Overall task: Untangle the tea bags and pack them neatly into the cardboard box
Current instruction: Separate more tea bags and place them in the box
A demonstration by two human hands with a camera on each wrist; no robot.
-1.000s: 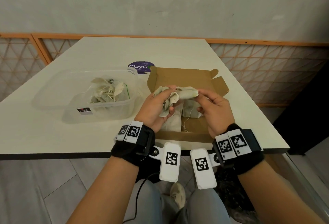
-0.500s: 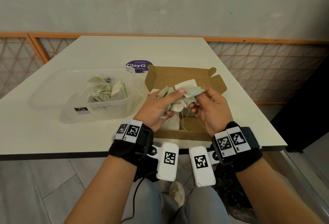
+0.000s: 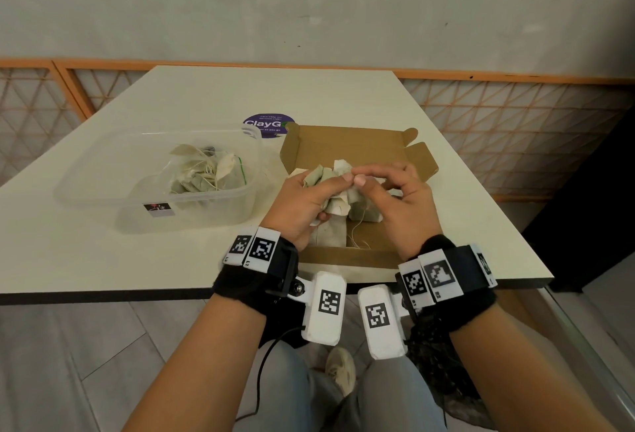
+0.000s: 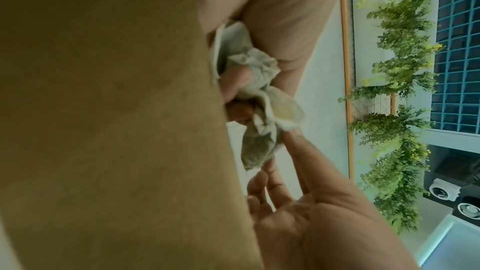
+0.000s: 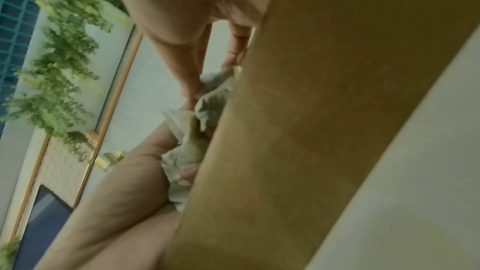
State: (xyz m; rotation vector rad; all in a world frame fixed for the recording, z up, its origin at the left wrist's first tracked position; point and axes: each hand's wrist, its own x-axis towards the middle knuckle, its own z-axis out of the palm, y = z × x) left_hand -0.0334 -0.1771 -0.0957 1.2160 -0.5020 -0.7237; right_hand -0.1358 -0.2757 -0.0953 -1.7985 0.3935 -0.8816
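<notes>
- Head view: the left hand (image 3: 305, 201) has its fingers curled round a crumpled bunch of tea bags (image 3: 331, 187), held above the open cardboard box (image 3: 357, 143) on the white table (image 3: 206, 95).
- The right hand (image 3: 395, 198) meets the bunch from the other side, thumb and forefinger pinched together at its top, the other fingers bent.
- A few tea bags (image 3: 330, 236) lie flat inside the box, with a loose string (image 3: 357, 236) beside them.
- A clear plastic tub (image 3: 103, 174) left of the box holds more tangled tea bags (image 3: 206, 174); a round purple sticker (image 3: 268, 124) lies behind the box.
- Left wrist view: the left fingers clasp the bunch (image 4: 259, 97), and a right fingertip (image 4: 293, 138) touches its lower bag; the box wall (image 4: 103, 130) fills the left side.
- Right wrist view: blurred; the right fingers (image 5: 192, 81) reach down to the bunch (image 5: 197, 130) beside the box wall (image 5: 311, 130), with the left hand (image 5: 124, 182) below.
</notes>
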